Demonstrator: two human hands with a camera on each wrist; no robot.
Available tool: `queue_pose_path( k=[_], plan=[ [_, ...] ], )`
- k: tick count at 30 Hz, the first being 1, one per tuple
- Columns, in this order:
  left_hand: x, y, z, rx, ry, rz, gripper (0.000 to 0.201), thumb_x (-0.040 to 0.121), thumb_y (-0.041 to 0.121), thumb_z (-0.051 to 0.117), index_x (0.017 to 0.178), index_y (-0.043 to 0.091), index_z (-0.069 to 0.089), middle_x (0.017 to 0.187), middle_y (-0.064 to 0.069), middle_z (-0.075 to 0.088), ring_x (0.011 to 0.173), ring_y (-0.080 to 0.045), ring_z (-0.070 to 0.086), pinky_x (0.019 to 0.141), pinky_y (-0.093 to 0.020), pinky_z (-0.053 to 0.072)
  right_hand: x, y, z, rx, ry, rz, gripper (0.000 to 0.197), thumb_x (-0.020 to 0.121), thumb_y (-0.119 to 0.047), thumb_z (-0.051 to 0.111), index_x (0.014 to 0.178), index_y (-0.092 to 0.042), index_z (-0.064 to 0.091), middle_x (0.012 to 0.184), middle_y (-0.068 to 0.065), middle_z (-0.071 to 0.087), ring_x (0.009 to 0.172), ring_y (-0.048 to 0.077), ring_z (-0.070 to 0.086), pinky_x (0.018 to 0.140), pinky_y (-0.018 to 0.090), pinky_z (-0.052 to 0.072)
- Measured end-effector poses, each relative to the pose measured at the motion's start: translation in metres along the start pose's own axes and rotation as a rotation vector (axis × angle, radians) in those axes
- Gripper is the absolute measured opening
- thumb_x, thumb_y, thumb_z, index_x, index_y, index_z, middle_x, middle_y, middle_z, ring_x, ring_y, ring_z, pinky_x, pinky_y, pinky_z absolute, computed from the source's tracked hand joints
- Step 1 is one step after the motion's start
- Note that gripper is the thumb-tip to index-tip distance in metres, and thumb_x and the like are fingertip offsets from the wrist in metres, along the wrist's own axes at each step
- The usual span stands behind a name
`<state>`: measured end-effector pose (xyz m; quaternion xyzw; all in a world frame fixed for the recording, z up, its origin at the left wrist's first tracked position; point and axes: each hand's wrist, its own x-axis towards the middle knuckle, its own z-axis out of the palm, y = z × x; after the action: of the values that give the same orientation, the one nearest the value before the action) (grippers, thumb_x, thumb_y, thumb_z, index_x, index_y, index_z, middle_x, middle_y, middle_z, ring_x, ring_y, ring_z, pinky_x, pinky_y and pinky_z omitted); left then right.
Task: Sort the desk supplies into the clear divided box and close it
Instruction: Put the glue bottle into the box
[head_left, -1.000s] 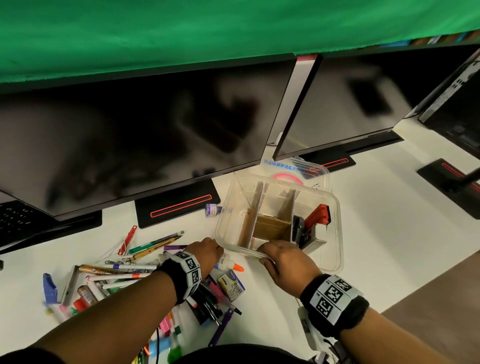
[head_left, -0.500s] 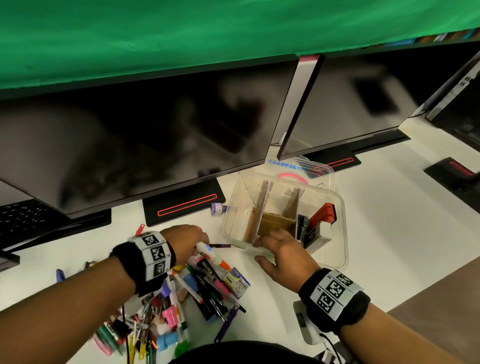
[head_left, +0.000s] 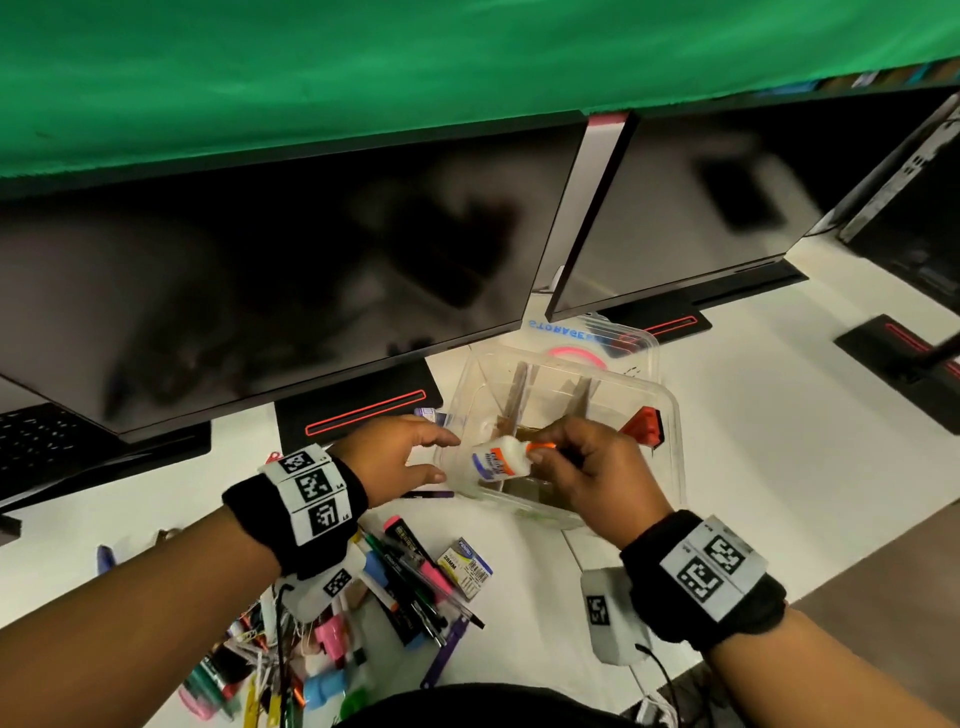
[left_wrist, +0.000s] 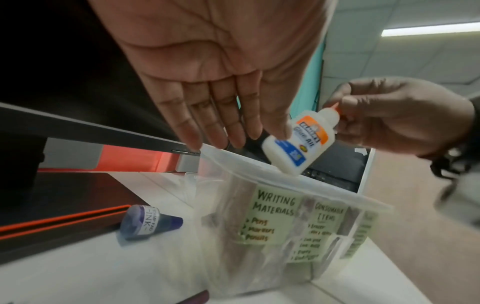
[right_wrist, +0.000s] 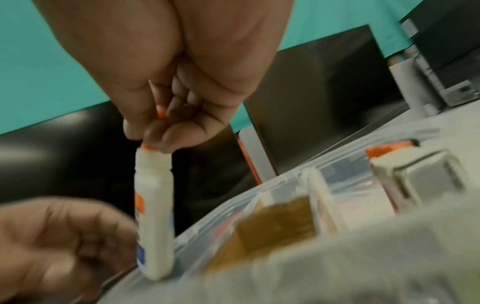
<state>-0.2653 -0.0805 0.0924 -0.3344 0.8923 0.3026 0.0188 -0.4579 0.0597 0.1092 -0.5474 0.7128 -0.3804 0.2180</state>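
A small white glue bottle (head_left: 497, 459) with an orange cap hangs over the left end of the clear divided box (head_left: 670, 467). My right hand (head_left: 540, 450) pinches the bottle by its cap (right_wrist: 155, 131); the bottle (left_wrist: 298, 142) hangs just above the box rim (left_wrist: 259, 174). My left hand (head_left: 441, 457) is open just left of the bottle, fingers (left_wrist: 221, 131) straight, holding nothing. The box has cardboard dividers (head_left: 517, 395) and paper labels (left_wrist: 272, 218) on its side. A red and grey stapler (head_left: 644, 423) lies in its right compartment.
A heap of pens, markers and clips (head_left: 332, 639) and a small staple box (head_left: 465, 566) lie on the white desk at the front left. A purple ink bottle (left_wrist: 148, 222) lies beside the box. The box lid (head_left: 597, 338) lies behind it, under two monitors (head_left: 260, 291).
My left hand lifted the glue bottle from the heap and brought it to the box. My right hand left the box's front edge and took the bottle by its cap; the left hand let go.
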Motion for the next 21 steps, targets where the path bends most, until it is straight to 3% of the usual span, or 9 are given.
queue_pose_path(
  k=[4, 10, 15, 19, 21],
  plan=[
    [0.006, 0.0, 0.002, 0.185, -0.002, 0.076, 0.037, 0.087, 0.033, 0.061, 0.124, 0.032, 0.057, 0.131, 0.013, 0.055, 0.125, -0.009, 0.044, 0.106, -0.02, 0.03, 0.002, 0.001, -0.034, -0.035, 0.014, 0.036, 0.007, 0.084, -0.014, 0.067, 0.085, -0.021, 0.068, 0.073, -0.012, 0.064, 0.068, -0.001, 0.059, 0.059, 0.008, 0.046],
    [0.013, -0.002, 0.01, 0.245, -0.036, 0.162, 0.024, 0.091, 0.031, 0.055, 0.111, 0.026, 0.068, 0.125, 0.015, 0.061, 0.135, -0.006, 0.033, 0.11, -0.018, 0.022, 0.001, 0.015, -0.059, -0.337, -0.03, 0.009, 0.008, 0.085, -0.011, 0.064, 0.086, -0.017, 0.069, 0.074, -0.009, 0.061, 0.068, 0.01, 0.054, 0.062, 0.006, 0.036],
    [0.015, -0.003, 0.012, 0.256, -0.058, 0.151, 0.024, 0.092, 0.032, 0.054, 0.11, 0.027, 0.068, 0.123, 0.016, 0.062, 0.136, -0.004, 0.031, 0.111, -0.019, 0.021, -0.005, 0.029, -0.055, -0.4, -0.078, 0.065, 0.01, 0.085, -0.011, 0.063, 0.089, -0.016, 0.07, 0.082, -0.001, 0.068, 0.068, 0.01, 0.053, 0.061, 0.004, 0.034],
    [0.015, -0.005, 0.013, 0.235, -0.05, 0.15, 0.022, 0.091, 0.03, 0.056, 0.108, 0.025, 0.07, 0.12, 0.016, 0.064, 0.135, -0.004, 0.032, 0.109, -0.015, 0.021, -0.004, 0.03, -0.056, -0.379, -0.016, 0.081, 0.01, 0.083, -0.008, 0.063, 0.086, -0.015, 0.07, 0.081, 0.003, 0.07, 0.067, 0.015, 0.055, 0.061, 0.007, 0.036],
    [0.016, -0.004, 0.014, 0.22, -0.042, 0.145, 0.021, 0.09, 0.028, 0.057, 0.106, 0.024, 0.07, 0.119, 0.016, 0.065, 0.135, -0.003, 0.032, 0.108, -0.015, 0.022, -0.004, 0.029, -0.063, -0.358, 0.042, 0.109, 0.01, 0.082, -0.007, 0.063, 0.084, -0.014, 0.07, 0.078, 0.004, 0.07, 0.067, 0.019, 0.058, 0.061, 0.015, 0.042]
  ],
)
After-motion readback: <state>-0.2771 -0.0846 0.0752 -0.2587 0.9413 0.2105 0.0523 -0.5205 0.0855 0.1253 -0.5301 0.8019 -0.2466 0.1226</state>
